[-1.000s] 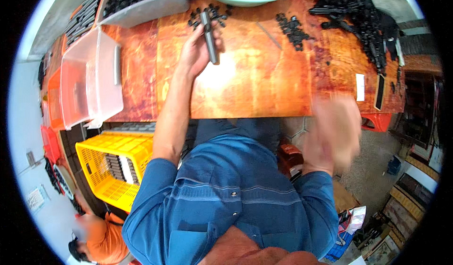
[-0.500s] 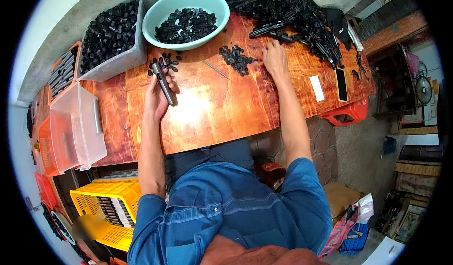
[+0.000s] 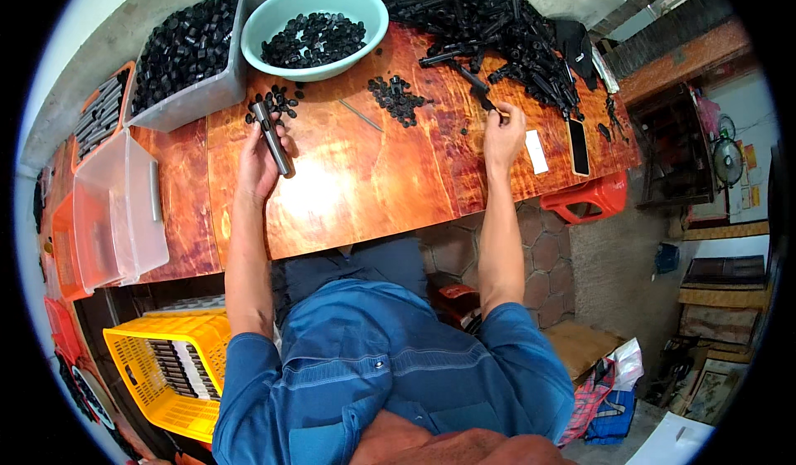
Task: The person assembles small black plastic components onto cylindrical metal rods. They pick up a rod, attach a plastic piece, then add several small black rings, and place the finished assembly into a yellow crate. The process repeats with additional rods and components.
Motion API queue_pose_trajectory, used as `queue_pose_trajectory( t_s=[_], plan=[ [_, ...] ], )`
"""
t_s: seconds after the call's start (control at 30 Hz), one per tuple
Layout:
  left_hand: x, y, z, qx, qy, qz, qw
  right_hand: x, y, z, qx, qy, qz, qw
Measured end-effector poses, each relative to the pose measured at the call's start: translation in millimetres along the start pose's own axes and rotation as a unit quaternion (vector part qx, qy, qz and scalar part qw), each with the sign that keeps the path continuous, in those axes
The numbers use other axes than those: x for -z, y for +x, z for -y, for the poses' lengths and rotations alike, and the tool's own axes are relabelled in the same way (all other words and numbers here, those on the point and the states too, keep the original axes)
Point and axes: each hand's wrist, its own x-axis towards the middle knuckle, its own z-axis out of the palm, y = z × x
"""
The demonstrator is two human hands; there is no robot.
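My left hand (image 3: pixel 259 160) is closed round a dark, shiny tube-shaped part (image 3: pixel 272 143), held tilted above the table's left side. Next to its upper end lies a small cluster of black caps (image 3: pixel 286 104). My right hand (image 3: pixel 504 133) pinches the near end of a long black plastic-looking part (image 3: pixel 481 97) at the front of a big heap of black tubular parts (image 3: pixel 514 38). Exactly what kind of parts these are, I cannot tell. Between my hands sits a patch of small black pieces (image 3: pixel 398 100), with a thin rod (image 3: pixel 359 115) left of it.
A pale green basin (image 3: pixel 319 75) of black pieces and a clear bin (image 3: pixel 186 113) of black caps stand at the back. A clear tub (image 3: pixel 124 216) is at the left. A phone (image 3: pixel 579 147) and white card (image 3: pixel 537 152) lie right. Below are a yellow crate (image 3: pixel 166 407) and red stool (image 3: pixel 589 200).
My right hand has drawn back from the small pieces and the heap, toward me and to the right, and now grips a black part. My left hand still holds the tube.
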Motion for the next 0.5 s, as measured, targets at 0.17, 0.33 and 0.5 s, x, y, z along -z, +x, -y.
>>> queue_pose_trajectory(
  t_s=[0.17, 0.33, 0.5],
  plan=[
    [-0.1, -4.0, 0.5, -0.002, 0.002, 0.006, 1.0, 33.2, -11.8, 12.3, -0.048, 0.298, 0.002, 0.953],
    [-19.1, -30.9, 25.5, 0.013, -0.001, -0.031, 0.999, 46.1, -35.2, 48.0, -0.158, 0.541, 0.207, 0.799],
    [-49.7, -65.0, 55.5, 0.102, 0.146, 0.02, 0.984, 18.0, -60.7, 77.0, -0.222, 0.513, 0.415, 0.719]
  ],
)
